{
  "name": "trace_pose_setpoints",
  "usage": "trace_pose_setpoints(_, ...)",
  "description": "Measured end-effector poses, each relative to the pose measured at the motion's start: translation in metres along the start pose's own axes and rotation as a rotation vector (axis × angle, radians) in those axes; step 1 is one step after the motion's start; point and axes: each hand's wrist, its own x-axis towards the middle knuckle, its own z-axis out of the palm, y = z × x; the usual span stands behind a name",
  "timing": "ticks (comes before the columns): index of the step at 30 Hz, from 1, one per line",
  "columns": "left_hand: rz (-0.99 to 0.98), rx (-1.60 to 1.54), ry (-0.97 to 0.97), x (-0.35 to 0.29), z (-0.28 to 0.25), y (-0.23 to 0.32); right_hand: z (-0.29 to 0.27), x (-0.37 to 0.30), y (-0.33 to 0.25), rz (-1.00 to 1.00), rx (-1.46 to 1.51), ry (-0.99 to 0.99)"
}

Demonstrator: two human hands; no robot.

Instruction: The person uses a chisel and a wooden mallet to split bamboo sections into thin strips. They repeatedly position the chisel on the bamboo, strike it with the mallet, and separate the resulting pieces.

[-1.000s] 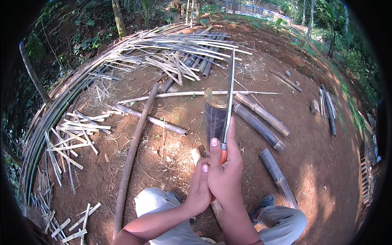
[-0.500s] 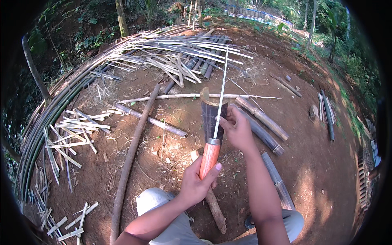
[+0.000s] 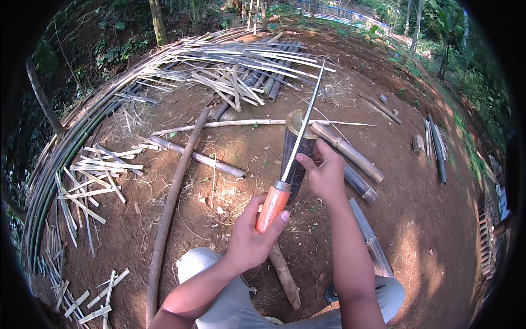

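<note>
A long narrow-looking machete [image 3: 307,122] points away from me, tilted a little to the right. My left hand [image 3: 249,237] is closed round its orange-red wooden handle, thumb along the near side. Right behind the blade is a dark, tapering bamboo piece [image 3: 296,143] with a pale brown cut rim at its upper end. My right hand [image 3: 324,174] is closed at the piece's right side, its thumb in front by the blade and its other fingers curled, partly hidden. Whether that thumb touches the blade I cannot tell. Below my left hand a short stick [image 3: 285,277] lies on the ground.
Bamboo poles [image 3: 353,151] lie beyond my right hand. A long brown pole [image 3: 172,211] stretches along my left. Split bamboo strips [image 3: 104,172] are scattered at the left, and a larger strip pile [image 3: 241,57] lies at the back. Curly shavings litter the brown soil.
The machete's tip and the dark bamboo piece have moved to the right with my right hand. The handle and my left hand have shifted slightly left, so the blade leans more to the right.
</note>
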Motion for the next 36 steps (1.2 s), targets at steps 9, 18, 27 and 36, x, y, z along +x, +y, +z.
trace_pose_setpoints(9,0.097,0.051,-0.003,0.002,0.004,-0.004,0.001,0.001,0.004,0.006,0.023,0.008)
trace_pose_setpoints(18,-0.003,-0.097,-0.003,0.003,0.002,0.003,-0.001,0.005,0.016,-0.029,0.061,0.03)
trace_pose_setpoints(27,0.066,-0.021,-0.034,0.005,0.003,0.001,0.003,0.004,0.011,-0.031,0.064,0.027)
trace_pose_setpoints(36,0.036,-0.03,-0.026,0.005,0.003,0.0,0.007,0.006,0.013,-0.033,0.054,0.017)
